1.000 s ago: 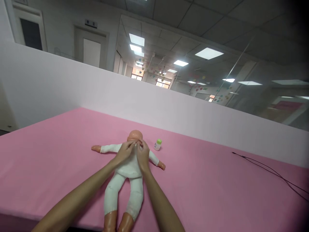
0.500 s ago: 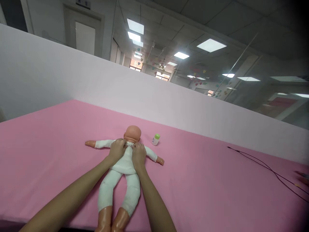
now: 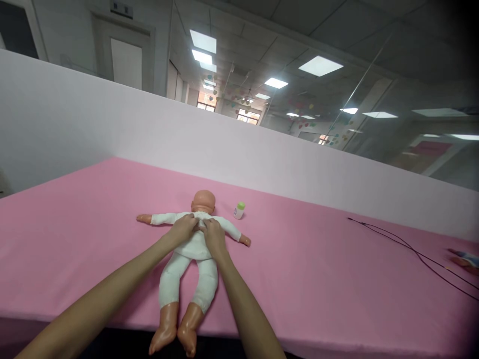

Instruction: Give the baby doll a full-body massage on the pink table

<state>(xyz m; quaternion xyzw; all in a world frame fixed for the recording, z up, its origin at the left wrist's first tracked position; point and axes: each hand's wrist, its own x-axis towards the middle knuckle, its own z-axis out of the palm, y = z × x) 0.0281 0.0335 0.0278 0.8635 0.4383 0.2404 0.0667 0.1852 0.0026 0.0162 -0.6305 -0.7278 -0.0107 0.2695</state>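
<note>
A baby doll with a white cloth body lies on the pink table, the back of its bald head turned up. Its arms are spread sideways and its bare feet reach over the near edge. My left hand rests on the upper back, left of the middle, with curled fingers. Beside it, right of the middle, my right hand grips the same part of the back, fingers bent too. Both thumbs lie close together near the spine; the fingertips are partly hidden.
A small white bottle with a green cap stands right of the doll's head. Black cables cross the pink tabletop at the right. A blurred object lies at the right edge. A low white wall borders the table's back.
Both hands have slid a little down the doll's back, away from its neck. The camera view has shifted, so the doll's feet and the table's near edge show more fully.
</note>
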